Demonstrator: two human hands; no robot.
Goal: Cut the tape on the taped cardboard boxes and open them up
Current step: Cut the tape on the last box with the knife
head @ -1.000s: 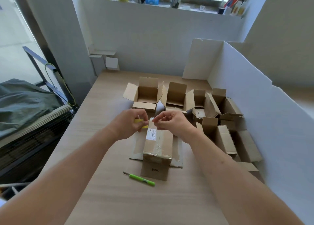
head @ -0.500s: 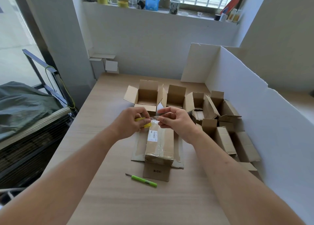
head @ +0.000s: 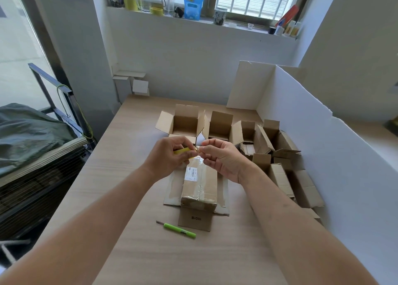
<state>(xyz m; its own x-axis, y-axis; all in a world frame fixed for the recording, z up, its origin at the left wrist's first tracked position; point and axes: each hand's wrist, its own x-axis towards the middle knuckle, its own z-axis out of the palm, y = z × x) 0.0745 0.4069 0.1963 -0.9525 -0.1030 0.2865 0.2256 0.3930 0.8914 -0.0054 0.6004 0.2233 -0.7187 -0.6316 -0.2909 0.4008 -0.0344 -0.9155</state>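
While both hands hovered over the far end of the taped box [head: 199, 184], the head view showed the left hand [head: 170, 155] clenched around a small yellow object [head: 182, 150] and the right hand [head: 221, 157] pinching a bit of clear tape [head: 197, 149] between thumb and fingertips. The box lay on a flattened piece of cardboard [head: 172, 190] at the middle of the wooden table [head: 129, 177], tape still along its top. A green utility knife [head: 178, 231] rested untouched just near of it. Opened boxes [head: 185, 123] stood beyond and to the right, beside a white board [head: 323, 155].
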